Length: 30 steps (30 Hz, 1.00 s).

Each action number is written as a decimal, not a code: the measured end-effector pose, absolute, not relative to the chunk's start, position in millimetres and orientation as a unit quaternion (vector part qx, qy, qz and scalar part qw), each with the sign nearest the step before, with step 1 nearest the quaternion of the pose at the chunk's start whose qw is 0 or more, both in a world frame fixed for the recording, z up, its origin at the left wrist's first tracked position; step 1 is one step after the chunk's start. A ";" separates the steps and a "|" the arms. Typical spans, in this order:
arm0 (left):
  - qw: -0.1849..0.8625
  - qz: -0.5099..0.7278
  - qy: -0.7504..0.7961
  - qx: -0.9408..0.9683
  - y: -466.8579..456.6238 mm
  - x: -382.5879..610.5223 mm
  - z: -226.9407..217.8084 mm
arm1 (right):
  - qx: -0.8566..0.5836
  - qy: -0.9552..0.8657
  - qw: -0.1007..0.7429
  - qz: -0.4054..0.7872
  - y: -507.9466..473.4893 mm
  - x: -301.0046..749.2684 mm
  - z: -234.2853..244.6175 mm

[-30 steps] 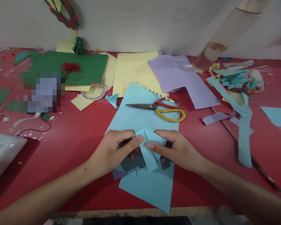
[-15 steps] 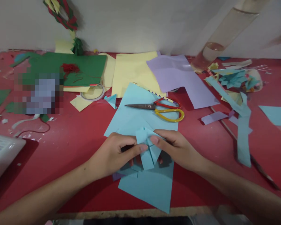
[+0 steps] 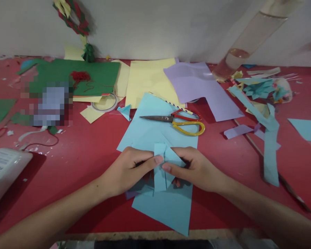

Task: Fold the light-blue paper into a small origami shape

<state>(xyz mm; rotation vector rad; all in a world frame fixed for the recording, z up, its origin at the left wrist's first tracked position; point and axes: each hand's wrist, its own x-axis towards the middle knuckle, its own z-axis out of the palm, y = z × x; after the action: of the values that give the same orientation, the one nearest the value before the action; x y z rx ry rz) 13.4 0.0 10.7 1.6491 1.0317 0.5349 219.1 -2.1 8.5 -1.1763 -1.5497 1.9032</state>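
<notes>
Between my two hands is a small folded piece of light blue paper (image 3: 160,178), with a straight strip on its left side and a pointed flap on its right. My left hand (image 3: 134,166) grips the strip, its thumb pressed on the front. My right hand (image 3: 194,166) pinches the flap side, thumb near the middle seam; the other fingers are mostly hidden behind. Under the hands lies a light blue sheet (image 3: 168,214). Just beyond them, scissors (image 3: 178,122) with one red and one yellow handle lie on another blue sheet (image 3: 138,121).
Yellow paper (image 3: 150,81), purple paper (image 3: 197,83) and green paper (image 3: 101,76) lie along the back. A roll of tape (image 3: 115,105) is left of centre. A tilted clear bottle (image 3: 233,58) leans at the right, near blue strips (image 3: 271,152). A white device (image 3: 7,173) sits at left.
The folded paper has turned so its strip stands nearly upright. My right thumb has slid down and left toward the middle seam; my left thumb has moved slightly up.
</notes>
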 end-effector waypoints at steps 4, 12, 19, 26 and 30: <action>0.513 0.235 0.437 0.700 -0.9 12.7 12.2 | -0.405 -0.554 0.176 0.705 -3.0 218.3 9.3; 0.496 0.275 0.455 0.686 0.3 9.6 12.3 | -0.378 -0.572 0.138 0.715 0.6 217.0 10.7; 0.539 0.344 0.450 0.623 1.7 10.9 14.0 | -0.406 -0.568 0.211 0.685 3.2 213.0 8.0; 0.465 0.324 0.457 0.686 12.5 18.1 19.4 | -0.415 -0.583 0.327 0.617 21.8 202.2 21.3; 0.448 0.341 0.449 0.694 24.0 18.7 16.8 | -0.418 -0.575 0.357 0.606 26.4 196.6 20.7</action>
<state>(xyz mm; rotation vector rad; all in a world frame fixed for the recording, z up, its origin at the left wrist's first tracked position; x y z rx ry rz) 18.7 24.0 16.8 1.7171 1.1112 0.8444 196.6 26.4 20.7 -1.0791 -1.4848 1.5634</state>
